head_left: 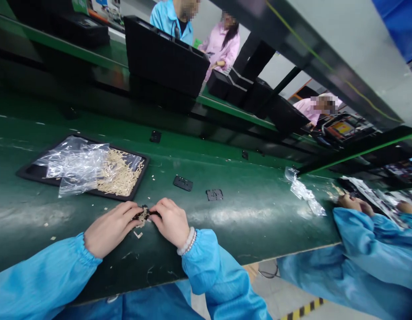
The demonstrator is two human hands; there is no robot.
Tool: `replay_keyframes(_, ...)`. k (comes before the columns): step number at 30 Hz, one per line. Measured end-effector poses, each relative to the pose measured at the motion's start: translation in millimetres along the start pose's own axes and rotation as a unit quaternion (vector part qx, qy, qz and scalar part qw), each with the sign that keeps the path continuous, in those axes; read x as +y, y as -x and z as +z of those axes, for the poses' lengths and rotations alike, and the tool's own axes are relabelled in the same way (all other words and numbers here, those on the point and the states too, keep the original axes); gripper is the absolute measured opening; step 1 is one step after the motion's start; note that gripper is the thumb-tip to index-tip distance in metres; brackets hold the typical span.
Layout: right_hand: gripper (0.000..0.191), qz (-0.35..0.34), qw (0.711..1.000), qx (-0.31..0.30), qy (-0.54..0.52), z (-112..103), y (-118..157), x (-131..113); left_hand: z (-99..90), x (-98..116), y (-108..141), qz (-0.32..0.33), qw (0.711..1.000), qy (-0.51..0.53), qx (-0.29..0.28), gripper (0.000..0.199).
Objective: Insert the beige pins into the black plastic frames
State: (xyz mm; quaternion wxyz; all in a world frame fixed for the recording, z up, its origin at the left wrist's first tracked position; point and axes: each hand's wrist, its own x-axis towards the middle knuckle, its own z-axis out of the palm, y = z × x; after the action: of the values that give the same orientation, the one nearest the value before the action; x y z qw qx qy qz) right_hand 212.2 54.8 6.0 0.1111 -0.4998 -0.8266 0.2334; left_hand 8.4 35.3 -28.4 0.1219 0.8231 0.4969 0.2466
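Observation:
Near the front edge of the green table, my left hand (pixel 114 225) and my right hand (pixel 170 221) face each other, fingers closed on the two ends of a small black part (pixel 145 213). Beige pieces lie at the middle of that part and just below it; their detail is too small to tell. A black tray (pixel 139 182) sits behind my left hand, holding many small beige strips (pixel 121 173) and crumpled clear plastic bags (pixel 77 164). Two black plates, one solid (pixel 183 182) and one with cutouts (pixel 214 194), lie behind my right hand.
The green table (pixel 252 218) has scattered beige bits. Clear plastic wrap (pixel 305 192) lies to the right, near a co-worker's hands (pixel 355 204) and blue sleeves. Smaller black parts (pixel 155 136) lie farther back. Beyond a raised ledge stand a black bin (pixel 166 58) and other people.

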Motion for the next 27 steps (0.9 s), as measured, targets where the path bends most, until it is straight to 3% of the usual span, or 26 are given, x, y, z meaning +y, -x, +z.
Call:
replay_keyframes(5, 0.013, 0.011, 1.0, 0.015, -0.021, -6.7, 0.9, 2.7, -6.4, -0.5, 1.0, -0.008, 1.0, 0.01, 0.013, 0.067)
replay_keyframes(11, 0.021, 0.031, 0.991, 0.082, -0.099, -5.2, 13.6, -1.5, -10.6, 18.2, -3.3, -0.025, 0.998, 0.028, 0.047, 0.055)
replay_keyframes(18, 0.015, 0.095, 0.93, 0.082, -0.346, 1.9, 12.4, 1.8, 0.4, 20.5, -10.0, -0.028, 0.998, 0.044, 0.033, 0.048)
replay_keyframes(24, 0.041, 0.129, 0.893, 0.057, -0.427, 3.8, 12.2, 10.8, 1.6, 13.9, -8.7, -0.042, 0.998, 0.049, 0.014, 0.047)
replay_keyframes(27, 0.04, 0.135, 0.89, 0.063, -0.432, 4.8, 13.0, 11.5, -0.3, 13.2, -9.5, -0.07, 0.995, 0.066, 0.014, 0.041)
